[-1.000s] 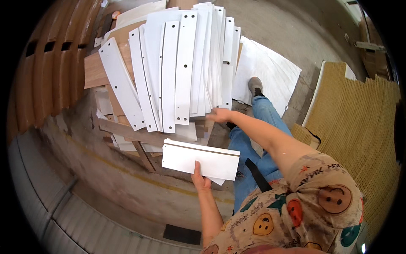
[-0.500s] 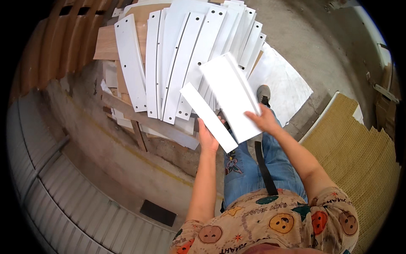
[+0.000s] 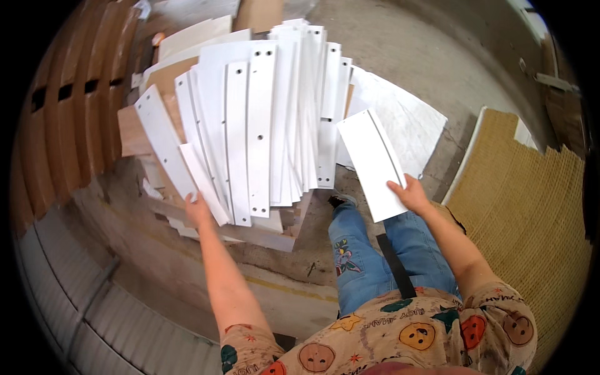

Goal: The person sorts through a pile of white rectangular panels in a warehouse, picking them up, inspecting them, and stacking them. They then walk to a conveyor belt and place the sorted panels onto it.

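Note:
My left hand (image 3: 199, 211) reaches over the left part of a pile of white boards, its fingers closed round the side of a narrow white strip (image 3: 204, 182). The strip overlaps a white board with dark holes (image 3: 164, 140). In my right hand (image 3: 412, 194) is a wider white panel (image 3: 370, 164) with a dark groove along one long side. My thumb lies on its face and the panel slants above my legs. Several drilled white boards (image 3: 259, 134) lie fanned out between my hands.
Under the pile are brown boards (image 3: 134, 131). A white sheet (image 3: 406, 112) lies on the floor behind the panel. To my right is a yellowish textured mat (image 3: 506, 194); brown stacked cartons or sheets (image 3: 75, 94) stand on the left, above a grey ribbed metal surface (image 3: 69, 287).
The narrow strip has moved left with my left hand, from beside the panel to over the pile. My right hand has carried the panel a little to the right, and my view has shifted.

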